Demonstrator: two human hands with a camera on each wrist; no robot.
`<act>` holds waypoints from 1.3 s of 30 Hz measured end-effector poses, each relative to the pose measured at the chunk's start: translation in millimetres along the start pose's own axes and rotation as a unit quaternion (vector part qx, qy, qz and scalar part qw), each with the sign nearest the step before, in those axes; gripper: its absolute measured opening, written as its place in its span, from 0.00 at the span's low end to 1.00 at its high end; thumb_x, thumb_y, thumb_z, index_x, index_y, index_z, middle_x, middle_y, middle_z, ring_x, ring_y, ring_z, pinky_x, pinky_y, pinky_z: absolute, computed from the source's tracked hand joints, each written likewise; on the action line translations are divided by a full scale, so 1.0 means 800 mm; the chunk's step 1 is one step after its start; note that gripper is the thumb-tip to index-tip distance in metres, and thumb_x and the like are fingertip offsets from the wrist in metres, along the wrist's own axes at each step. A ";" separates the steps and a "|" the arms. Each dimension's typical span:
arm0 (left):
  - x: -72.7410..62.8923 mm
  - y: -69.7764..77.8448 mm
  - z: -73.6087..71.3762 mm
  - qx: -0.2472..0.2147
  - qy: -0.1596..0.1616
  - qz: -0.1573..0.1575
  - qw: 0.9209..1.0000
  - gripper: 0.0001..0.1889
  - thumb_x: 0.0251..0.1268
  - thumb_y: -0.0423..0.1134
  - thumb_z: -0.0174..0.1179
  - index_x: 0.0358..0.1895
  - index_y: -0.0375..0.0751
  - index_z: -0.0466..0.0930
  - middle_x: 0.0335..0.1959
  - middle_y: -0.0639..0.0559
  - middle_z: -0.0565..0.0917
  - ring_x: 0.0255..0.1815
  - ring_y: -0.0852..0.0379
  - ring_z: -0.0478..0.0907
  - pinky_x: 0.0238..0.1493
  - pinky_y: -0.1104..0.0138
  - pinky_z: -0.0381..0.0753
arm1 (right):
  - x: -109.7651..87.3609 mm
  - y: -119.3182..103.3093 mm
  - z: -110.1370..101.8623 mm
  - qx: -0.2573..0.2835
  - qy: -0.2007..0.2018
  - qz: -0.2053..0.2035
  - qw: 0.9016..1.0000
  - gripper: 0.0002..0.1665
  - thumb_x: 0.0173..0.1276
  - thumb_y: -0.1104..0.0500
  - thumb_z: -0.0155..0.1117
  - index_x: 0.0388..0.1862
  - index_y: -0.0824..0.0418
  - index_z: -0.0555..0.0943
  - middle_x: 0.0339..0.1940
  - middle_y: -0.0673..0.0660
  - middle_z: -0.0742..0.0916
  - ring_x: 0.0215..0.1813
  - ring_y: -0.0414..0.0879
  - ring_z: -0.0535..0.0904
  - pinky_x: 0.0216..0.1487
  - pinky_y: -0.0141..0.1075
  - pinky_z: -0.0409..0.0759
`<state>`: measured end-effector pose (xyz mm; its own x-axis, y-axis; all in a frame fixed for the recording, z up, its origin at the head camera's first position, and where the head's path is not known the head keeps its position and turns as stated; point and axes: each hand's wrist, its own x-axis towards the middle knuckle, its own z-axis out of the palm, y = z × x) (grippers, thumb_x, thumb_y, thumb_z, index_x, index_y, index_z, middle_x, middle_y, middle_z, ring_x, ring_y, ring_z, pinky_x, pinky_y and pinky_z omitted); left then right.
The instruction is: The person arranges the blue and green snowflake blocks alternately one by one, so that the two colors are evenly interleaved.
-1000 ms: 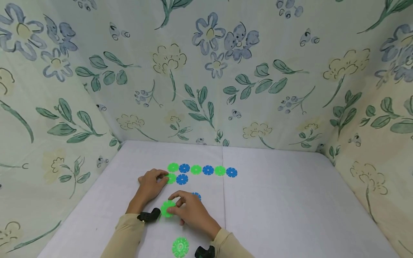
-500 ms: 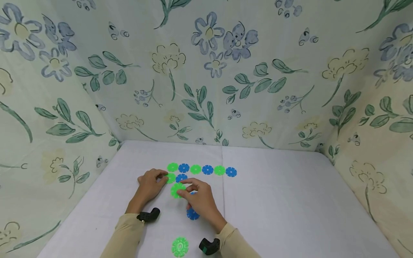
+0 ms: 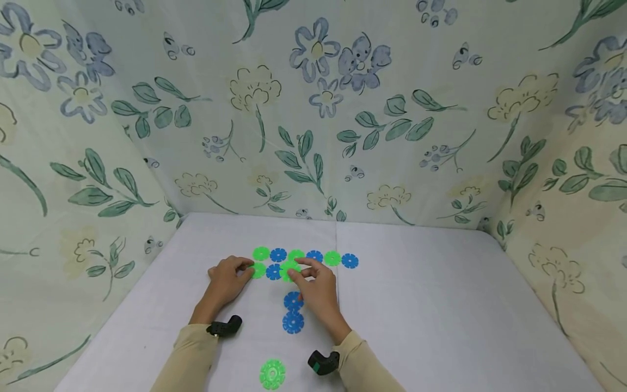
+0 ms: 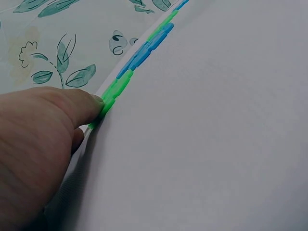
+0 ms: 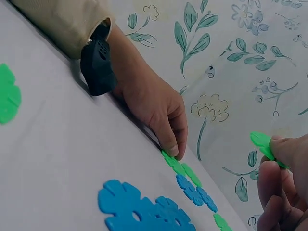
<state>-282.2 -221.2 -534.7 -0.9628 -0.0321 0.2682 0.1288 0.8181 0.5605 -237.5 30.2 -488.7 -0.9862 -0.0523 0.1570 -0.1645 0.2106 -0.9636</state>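
My left hand [image 3: 228, 282] pinches the edge of a green snowflake disc [image 3: 258, 270], the leftmost of the second row, with thumb and finger. A blue disc [image 3: 273, 272] lies beside that one. My right hand [image 3: 320, 291] holds another green disc [image 3: 288, 271] between thumb and fingers, just right of the blue one in the head view. The right wrist view shows this held disc [image 5: 261, 139] raised off the table. Behind is a row of alternating green and blue discs [image 3: 350, 261], partly covered by the held disc and right fingers.
Two loose blue discs [image 3: 293, 322] lie in front, near my right hand, one overlapping the other. A green disc [image 3: 272, 374] sits near the front edge, perhaps stacked. White cloth covers the table [image 3: 441, 305]; flowered fabric [image 3: 416, 163] stands around its back and sides.
My right hand has carried the green disc away from me and to the right, up to the second row. Both loose blue discs have come into view. My left hand has stayed put.
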 end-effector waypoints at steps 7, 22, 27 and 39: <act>0.000 0.000 0.000 0.002 -0.004 -0.004 1.000 0.11 0.67 0.46 0.65 0.49 0.53 0.87 0.38 0.55 0.84 0.41 0.54 0.77 0.52 0.49 0.56 | 0.019 0.004 -0.007 0.004 0.021 0.028 0.999 0.23 0.65 0.45 0.72 0.57 0.50 0.83 0.34 0.60 0.90 0.17 0.55 0.80 0.21 0.32 0.73; -0.001 -0.003 -0.001 -0.003 -0.008 0.004 1.000 0.11 0.67 0.47 0.65 0.50 0.54 0.87 0.38 0.56 0.84 0.41 0.56 0.76 0.51 0.51 0.56 | 0.046 0.025 0.005 -0.005 0.043 0.077 0.996 0.21 0.66 0.44 0.71 0.55 0.49 0.84 0.36 0.60 0.90 0.17 0.48 0.78 0.23 0.33 0.71; 0.001 -0.003 -0.002 0.006 0.002 0.007 1.000 0.11 0.67 0.46 0.65 0.49 0.53 0.87 0.38 0.56 0.84 0.41 0.56 0.76 0.51 0.51 0.56 | 0.052 0.039 0.012 0.002 0.041 0.090 0.995 0.21 0.65 0.45 0.72 0.55 0.49 0.84 0.33 0.57 0.89 0.16 0.43 0.76 0.21 0.32 0.71; 0.000 0.000 -0.001 0.007 -0.001 0.008 1.000 0.11 0.67 0.46 0.65 0.50 0.53 0.87 0.38 0.56 0.84 0.40 0.56 0.76 0.49 0.51 0.57 | 0.054 0.055 0.018 -0.056 0.046 0.098 0.993 0.18 0.65 0.50 0.73 0.52 0.51 0.85 0.25 0.52 0.84 0.15 0.44 0.77 0.19 0.33 0.73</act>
<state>-282.1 -221.9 -533.8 -0.9613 -0.0180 0.2749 0.1404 0.8265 0.5451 -287.0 23.3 -527.3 -0.9960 0.0886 -0.0071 0.0347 0.3146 -0.9486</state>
